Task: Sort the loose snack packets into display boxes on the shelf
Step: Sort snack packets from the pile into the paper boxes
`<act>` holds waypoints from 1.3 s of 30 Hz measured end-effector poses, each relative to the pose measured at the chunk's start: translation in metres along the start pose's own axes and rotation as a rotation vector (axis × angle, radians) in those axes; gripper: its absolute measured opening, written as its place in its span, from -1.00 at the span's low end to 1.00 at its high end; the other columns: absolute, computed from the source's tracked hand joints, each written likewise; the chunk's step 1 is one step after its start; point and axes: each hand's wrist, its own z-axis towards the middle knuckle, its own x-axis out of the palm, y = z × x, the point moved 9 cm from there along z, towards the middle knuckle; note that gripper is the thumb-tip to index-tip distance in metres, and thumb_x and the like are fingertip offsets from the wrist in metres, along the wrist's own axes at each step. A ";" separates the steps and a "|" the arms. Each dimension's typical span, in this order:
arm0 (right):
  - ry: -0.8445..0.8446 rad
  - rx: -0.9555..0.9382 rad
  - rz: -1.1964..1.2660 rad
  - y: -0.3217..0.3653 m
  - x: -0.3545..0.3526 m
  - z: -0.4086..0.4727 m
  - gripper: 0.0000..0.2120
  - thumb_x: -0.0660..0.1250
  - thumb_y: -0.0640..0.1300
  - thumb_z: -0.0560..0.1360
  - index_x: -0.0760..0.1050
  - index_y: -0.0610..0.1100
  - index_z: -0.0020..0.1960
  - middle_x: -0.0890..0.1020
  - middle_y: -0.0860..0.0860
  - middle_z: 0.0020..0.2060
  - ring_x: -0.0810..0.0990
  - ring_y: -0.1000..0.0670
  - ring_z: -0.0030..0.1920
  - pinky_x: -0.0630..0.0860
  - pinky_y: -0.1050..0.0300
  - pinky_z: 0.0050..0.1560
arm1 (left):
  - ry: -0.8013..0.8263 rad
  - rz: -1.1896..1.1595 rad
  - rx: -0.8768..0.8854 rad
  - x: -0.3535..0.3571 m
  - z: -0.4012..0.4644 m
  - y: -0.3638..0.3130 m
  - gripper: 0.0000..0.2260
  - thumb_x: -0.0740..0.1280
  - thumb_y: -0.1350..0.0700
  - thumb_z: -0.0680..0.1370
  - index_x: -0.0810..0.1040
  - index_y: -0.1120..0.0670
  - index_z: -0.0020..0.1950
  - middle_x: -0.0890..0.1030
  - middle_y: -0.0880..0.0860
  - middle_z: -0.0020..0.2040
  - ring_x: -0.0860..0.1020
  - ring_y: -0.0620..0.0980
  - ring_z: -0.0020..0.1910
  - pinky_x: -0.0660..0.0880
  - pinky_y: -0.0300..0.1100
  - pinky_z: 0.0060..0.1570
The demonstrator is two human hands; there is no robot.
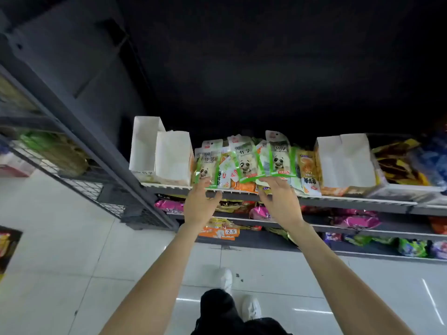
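Several green panda snack packets [244,160] stand fanned out at the front of the top shelf [338,200], with orange packets [308,170] among them. My left hand [202,201] holds the bottom of the leftmost green packet [206,169]. My right hand [278,197] holds the bottom edge of the green packets on the right [278,160]. Two white display boxes [173,158] stand to the left of the pile. Another white-lined display box [346,160] stands to the right.
A dark metal rack [79,141] with wire mesh stands at the left. Lower shelves [350,226] hold pink, orange and green snack bags. More dark and yellow packets [399,163] fill the top shelf's right end. Pale floor tiles and my shoes [242,296] lie below.
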 end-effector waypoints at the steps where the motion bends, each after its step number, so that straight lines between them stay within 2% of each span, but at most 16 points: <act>1: -0.008 0.009 0.024 -0.001 0.004 0.010 -0.69 0.28 -0.13 0.55 0.47 -0.11 0.29 0.54 -0.08 0.23 0.47 -0.12 0.25 0.44 -0.06 0.21 | 0.008 0.011 0.007 0.002 0.010 0.001 -0.54 0.32 -0.10 0.52 0.37 0.01 0.37 0.49 -0.04 0.29 0.50 -0.02 0.21 0.51 -0.05 0.11; 4: -0.002 0.027 0.030 0.002 0.021 0.041 -0.63 0.24 -0.12 0.58 0.39 -0.05 0.38 0.45 -0.05 0.33 0.40 -0.11 0.33 0.41 -0.09 0.28 | 0.080 0.097 0.046 0.016 0.045 0.011 -0.44 0.29 -0.12 0.53 0.23 0.02 0.46 0.37 0.04 0.41 0.43 0.03 0.31 0.47 0.06 0.21; 8: 0.102 0.027 -0.148 0.004 0.063 0.086 -0.53 0.16 -0.02 0.61 0.19 0.05 0.49 0.18 0.00 0.50 0.14 -0.08 0.49 0.16 -0.10 0.44 | 0.149 0.245 0.100 0.037 0.087 0.018 -0.42 0.22 -0.08 0.57 0.09 0.02 0.52 0.16 0.10 0.52 0.31 0.15 0.40 0.32 0.13 0.35; 10: 0.172 0.051 -0.274 -0.001 0.082 0.095 -0.55 0.11 0.02 0.61 0.20 0.05 0.49 0.15 0.02 0.51 0.09 -0.05 0.50 0.13 -0.09 0.44 | 0.188 0.297 0.055 0.047 0.095 0.029 -0.44 0.16 -0.06 0.60 0.03 0.03 0.53 0.13 0.14 0.52 0.21 0.21 0.44 0.30 0.13 0.36; 12: 0.168 0.070 -0.330 -0.004 0.088 0.096 -0.59 0.10 0.02 0.61 0.28 0.02 0.45 0.18 0.02 0.49 0.13 -0.03 0.48 0.18 -0.08 0.41 | 0.217 0.360 0.000 0.054 0.098 0.039 -0.46 0.09 -0.07 0.62 0.00 0.06 0.54 0.21 0.19 0.48 0.24 0.24 0.41 0.32 0.10 0.34; 15: 0.113 0.075 -0.351 -0.003 0.090 0.096 -0.62 0.13 -0.03 0.61 0.36 0.00 0.41 0.23 0.03 0.47 0.19 -0.02 0.46 0.25 -0.03 0.38 | 0.155 0.443 0.045 0.057 0.099 0.037 -0.54 0.05 -0.05 0.63 0.14 0.10 0.49 0.36 0.21 0.34 0.34 0.20 0.32 0.34 0.01 0.32; 17: 0.095 0.069 -0.351 -0.003 0.090 0.099 -0.63 0.15 -0.05 0.60 0.39 0.00 0.39 0.26 0.03 0.45 0.22 -0.03 0.44 0.29 -0.03 0.34 | 0.107 0.440 0.076 0.059 0.102 0.033 -0.63 0.10 -0.05 0.62 0.30 0.07 0.39 0.36 0.17 0.33 0.35 0.17 0.29 0.31 -0.03 0.31; 20: 0.090 0.073 -0.358 -0.004 0.091 0.101 -0.64 0.15 -0.04 0.59 0.40 -0.01 0.37 0.28 0.01 0.43 0.24 -0.04 0.41 0.32 -0.03 0.31 | 0.109 0.367 -0.004 0.060 0.108 0.034 -0.61 0.24 -0.07 0.57 0.34 0.06 0.34 0.30 0.20 0.36 0.34 0.17 0.29 0.34 -0.04 0.28; 23: 0.112 0.070 -0.373 -0.005 0.094 0.099 -0.62 0.16 -0.04 0.59 0.36 -0.01 0.40 0.25 0.01 0.44 0.21 -0.04 0.43 0.31 -0.04 0.32 | 0.102 0.294 -0.056 0.053 0.115 0.030 -0.42 0.42 -0.06 0.46 0.26 0.11 0.36 0.50 0.17 0.17 0.49 0.11 0.12 0.44 -0.10 0.08; 26: 0.193 0.093 -0.321 -0.008 0.097 0.098 -0.57 0.17 -0.02 0.58 0.30 0.01 0.44 0.17 0.01 0.48 0.13 -0.04 0.46 0.26 -0.06 0.37 | 0.088 0.128 -0.104 0.030 0.111 0.014 -0.26 0.48 0.06 0.43 0.12 0.07 0.48 0.61 0.04 -0.10 0.57 -0.02 -0.20 0.47 -0.25 -0.33; 27: 0.234 0.112 -0.274 -0.009 0.098 0.098 -0.55 0.18 0.00 0.58 0.27 0.01 0.45 0.14 0.00 0.49 0.08 -0.04 0.48 0.20 -0.07 0.41 | 0.056 0.087 -0.099 0.017 0.106 0.006 -0.28 0.45 0.09 0.46 0.11 0.06 0.49 0.61 0.01 -0.10 0.57 -0.04 -0.22 0.46 -0.27 -0.35; 29: 0.299 0.179 -0.116 -0.009 0.093 0.098 -0.51 0.21 0.03 0.57 0.24 0.02 0.47 0.09 0.02 0.52 -0.04 -0.03 0.52 0.03 -0.11 0.46 | -0.012 -0.057 -0.092 -0.017 0.091 -0.011 -0.42 0.41 0.11 0.50 0.23 0.05 0.45 0.58 -0.08 -0.03 0.58 -0.05 -0.11 0.48 -0.22 -0.16; 31: 0.270 0.298 0.183 -0.002 0.073 0.096 -0.51 0.25 0.02 0.56 0.25 0.02 0.46 0.13 0.04 0.51 -0.05 -0.02 0.52 -0.02 -0.12 0.47 | -0.002 -0.321 -0.139 -0.047 0.074 -0.021 -0.61 0.41 0.10 0.49 0.42 0.02 0.28 0.56 -0.18 -0.05 0.56 -0.13 -0.05 0.44 -0.25 0.00; 33: 0.194 0.418 0.645 0.014 0.046 0.088 -0.57 0.25 0.00 0.57 0.32 0.05 0.42 0.27 0.05 0.46 0.18 -0.01 0.46 0.16 -0.11 0.45 | 0.033 -0.609 -0.233 -0.072 0.061 -0.026 -0.64 0.48 0.11 0.42 0.47 -0.05 0.16 0.62 -0.16 -0.05 0.58 -0.18 -0.05 0.50 -0.19 0.05; 36: 0.168 0.454 1.207 0.048 0.016 0.073 -0.65 0.29 0.06 0.53 0.42 0.06 0.31 0.56 0.06 0.23 0.54 0.03 0.22 0.43 0.00 0.26 | 0.069 -0.813 -0.305 -0.092 0.049 -0.033 -0.48 0.52 0.17 0.34 0.44 -0.14 0.21 0.69 -0.06 -0.15 0.65 -0.09 -0.10 0.54 -0.12 -0.02; 39: 0.243 0.415 1.320 0.082 0.003 0.065 -0.60 0.35 0.08 0.43 0.44 0.01 0.23 0.66 0.01 0.05 0.65 0.00 0.04 0.57 0.10 0.03 | 0.098 -0.750 -0.283 -0.099 0.042 -0.040 -0.37 0.52 0.18 0.34 0.37 -0.13 0.34 0.68 -0.07 -0.26 0.65 -0.14 -0.15 0.51 -0.19 -0.08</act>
